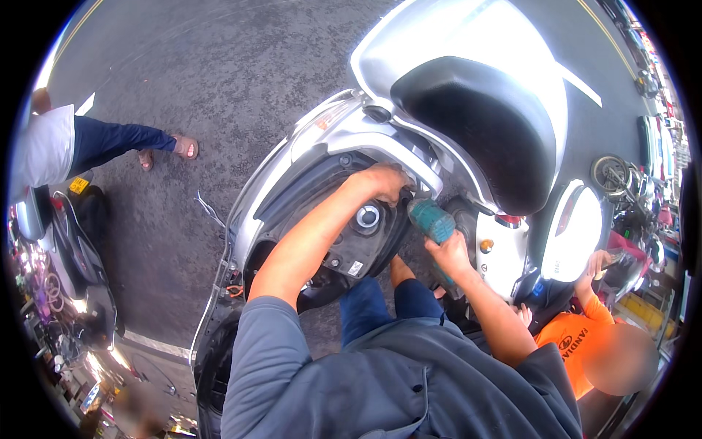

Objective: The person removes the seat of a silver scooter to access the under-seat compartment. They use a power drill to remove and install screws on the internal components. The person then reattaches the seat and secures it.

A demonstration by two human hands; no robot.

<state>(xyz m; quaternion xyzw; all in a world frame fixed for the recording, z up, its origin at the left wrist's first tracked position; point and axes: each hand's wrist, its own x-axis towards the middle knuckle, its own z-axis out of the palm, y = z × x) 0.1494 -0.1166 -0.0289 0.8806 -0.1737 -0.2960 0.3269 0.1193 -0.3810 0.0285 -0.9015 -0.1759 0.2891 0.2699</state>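
Note:
A teal power drill point(433, 220) is gripped in my right hand point(451, 254), its front end pointing up and left toward the silver rear rail point(387, 146) of a scooter. Close to the drill's tip, my left hand point(384, 183) is closed with its fingers curled at the inner side of that rail; what they hold is hidden. Below the left hand lies the scooter's exposed dark deck point(314, 219), with a round silver cap point(368, 216) and several bolts. Beyond both hands rises a large silver trunk lid point(468, 33) with a black padded panel point(468, 117).
A person in an orange shirt point(570, 340) is at the right, beside a white-and-silver scooter part point(574, 230). Parked scooters point(73, 271) line the left, where another person point(55, 146) stands. Dark asphalt point(183, 66) surrounds the scooter. Loose wires point(208, 208) stick out at its left side.

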